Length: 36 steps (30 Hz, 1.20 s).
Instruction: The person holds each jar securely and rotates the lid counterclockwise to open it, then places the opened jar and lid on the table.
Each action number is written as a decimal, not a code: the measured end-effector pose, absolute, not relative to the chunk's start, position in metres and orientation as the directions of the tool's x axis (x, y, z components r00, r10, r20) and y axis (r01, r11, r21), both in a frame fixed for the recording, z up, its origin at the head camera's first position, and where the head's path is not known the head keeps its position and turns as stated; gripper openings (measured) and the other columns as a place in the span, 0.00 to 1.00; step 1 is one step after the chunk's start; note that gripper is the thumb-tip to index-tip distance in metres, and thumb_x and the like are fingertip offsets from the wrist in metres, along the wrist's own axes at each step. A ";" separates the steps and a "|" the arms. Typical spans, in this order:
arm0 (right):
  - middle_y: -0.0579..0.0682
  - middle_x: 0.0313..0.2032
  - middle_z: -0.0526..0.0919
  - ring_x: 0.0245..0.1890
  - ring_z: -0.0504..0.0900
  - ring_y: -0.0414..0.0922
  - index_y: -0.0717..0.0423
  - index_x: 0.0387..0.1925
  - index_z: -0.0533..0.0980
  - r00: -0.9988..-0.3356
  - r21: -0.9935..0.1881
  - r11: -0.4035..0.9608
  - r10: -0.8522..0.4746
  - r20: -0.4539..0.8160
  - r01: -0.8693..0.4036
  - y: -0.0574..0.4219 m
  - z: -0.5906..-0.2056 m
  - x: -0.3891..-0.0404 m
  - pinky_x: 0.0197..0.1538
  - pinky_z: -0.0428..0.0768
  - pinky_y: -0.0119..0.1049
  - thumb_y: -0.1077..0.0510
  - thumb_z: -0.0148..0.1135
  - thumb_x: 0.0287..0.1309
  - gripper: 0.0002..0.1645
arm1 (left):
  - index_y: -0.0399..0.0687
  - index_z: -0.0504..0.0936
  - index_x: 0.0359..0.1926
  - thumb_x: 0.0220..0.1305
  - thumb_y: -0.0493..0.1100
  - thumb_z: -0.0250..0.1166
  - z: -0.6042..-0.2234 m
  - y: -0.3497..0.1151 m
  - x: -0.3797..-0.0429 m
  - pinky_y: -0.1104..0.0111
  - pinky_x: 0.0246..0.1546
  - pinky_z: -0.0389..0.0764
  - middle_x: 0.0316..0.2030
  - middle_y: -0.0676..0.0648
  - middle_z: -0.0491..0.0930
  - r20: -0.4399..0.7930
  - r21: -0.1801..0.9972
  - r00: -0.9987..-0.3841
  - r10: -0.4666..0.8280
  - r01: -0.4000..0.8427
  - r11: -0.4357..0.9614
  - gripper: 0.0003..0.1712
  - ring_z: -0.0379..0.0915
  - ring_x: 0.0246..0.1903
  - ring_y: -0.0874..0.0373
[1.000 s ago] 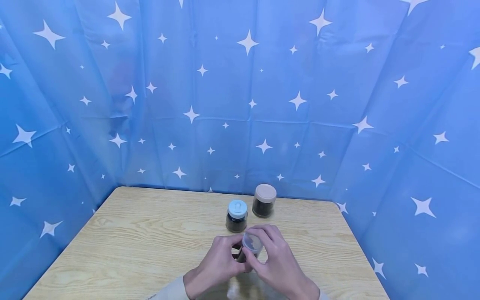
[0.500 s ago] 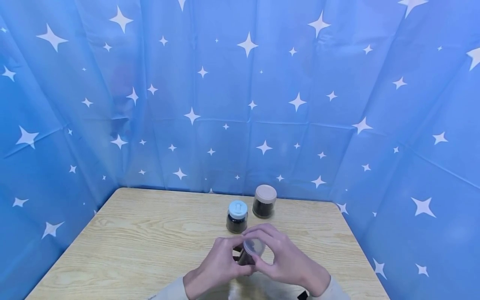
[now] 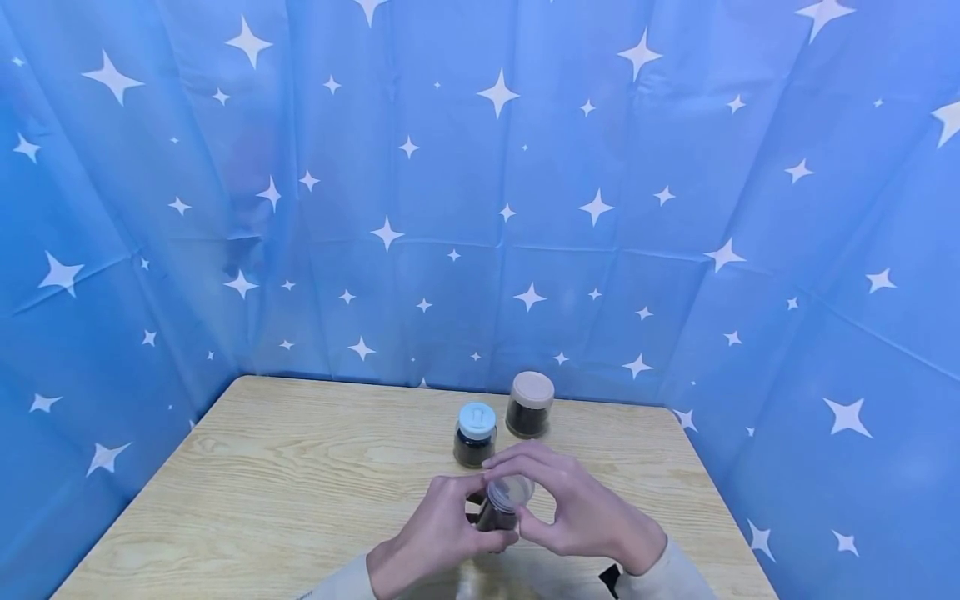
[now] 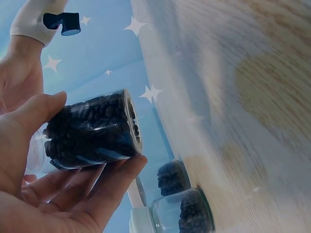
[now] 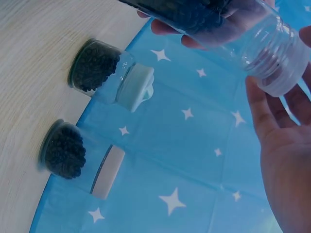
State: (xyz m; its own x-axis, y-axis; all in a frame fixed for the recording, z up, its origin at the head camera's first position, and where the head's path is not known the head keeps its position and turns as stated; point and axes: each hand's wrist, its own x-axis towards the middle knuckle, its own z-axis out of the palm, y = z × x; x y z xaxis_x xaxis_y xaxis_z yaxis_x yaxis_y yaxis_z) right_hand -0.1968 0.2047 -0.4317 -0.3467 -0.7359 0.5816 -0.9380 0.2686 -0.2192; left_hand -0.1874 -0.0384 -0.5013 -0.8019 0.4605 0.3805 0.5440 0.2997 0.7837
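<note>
A clear jar point(image 4: 92, 128) of dark beans is gripped around its body by my left hand point(image 3: 438, 523), thumb on one side and fingers on the other. Its base is off the table and the jar leans. On its mouth sits a clear lid point(image 5: 287, 73), which my right hand point(image 3: 588, 510) holds by the rim between thumb and fingers. The threaded neck point(image 5: 265, 43) shows just below the lid. Whether the lid is loose I cannot tell.
Beyond the hands stands a small jar with a light blue lid point(image 3: 477, 421). Behind it to the right is a bigger jar with a beige lid point(image 3: 533, 389). Both hold dark beans. A blue star-patterned curtain point(image 3: 450, 208) borders the wooden table point(image 3: 300, 467).
My right hand has turned about the lid, its wrist swinging to the right and its fingers spreading wider around the rim. The left hand stays nearly in place, still holding the jar.
</note>
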 end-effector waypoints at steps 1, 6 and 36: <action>0.47 0.68 0.90 0.69 0.89 0.46 0.50 0.69 0.84 -0.352 -0.222 0.273 -0.735 0.579 -0.936 0.205 -0.432 -0.197 0.74 0.87 0.37 0.71 0.75 0.54 0.40 | 0.57 0.92 0.56 0.64 0.46 0.90 -0.501 -0.038 -0.188 0.79 0.47 0.91 0.50 0.56 0.97 0.376 0.786 -0.804 0.460 0.540 0.301 0.22 0.93 0.51 0.68; 0.48 0.68 0.90 0.70 0.88 0.46 0.48 0.71 0.84 -0.389 -0.241 0.305 -0.731 0.560 -0.921 0.206 -0.432 -0.196 0.74 0.88 0.43 0.70 0.76 0.57 0.39 | 0.57 0.92 0.56 0.64 0.49 0.90 -0.499 -0.039 -0.188 0.78 0.47 0.91 0.51 0.57 0.97 0.345 0.801 -0.820 0.456 0.511 0.313 0.23 0.93 0.50 0.67; 0.42 0.67 0.90 0.69 0.90 0.48 0.49 0.69 0.84 -0.516 -0.287 0.435 -0.634 0.576 -0.854 0.227 -0.441 -0.210 0.73 0.87 0.36 0.68 0.79 0.57 0.37 | 0.50 0.93 0.57 0.62 0.49 0.92 -0.498 -0.038 -0.189 0.78 0.45 0.91 0.52 0.54 0.97 0.322 0.810 -0.833 0.451 0.488 0.324 0.26 0.94 0.52 0.64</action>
State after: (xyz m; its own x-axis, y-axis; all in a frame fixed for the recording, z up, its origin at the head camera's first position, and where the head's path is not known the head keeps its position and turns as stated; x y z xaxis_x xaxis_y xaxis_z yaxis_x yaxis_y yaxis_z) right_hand -0.2098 0.2269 -0.4413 -0.5164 -0.6337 0.5760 -0.8536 0.4347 -0.2870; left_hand -0.1887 -0.0384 -0.4976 -0.8327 0.4506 0.3217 0.4884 0.3240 0.8103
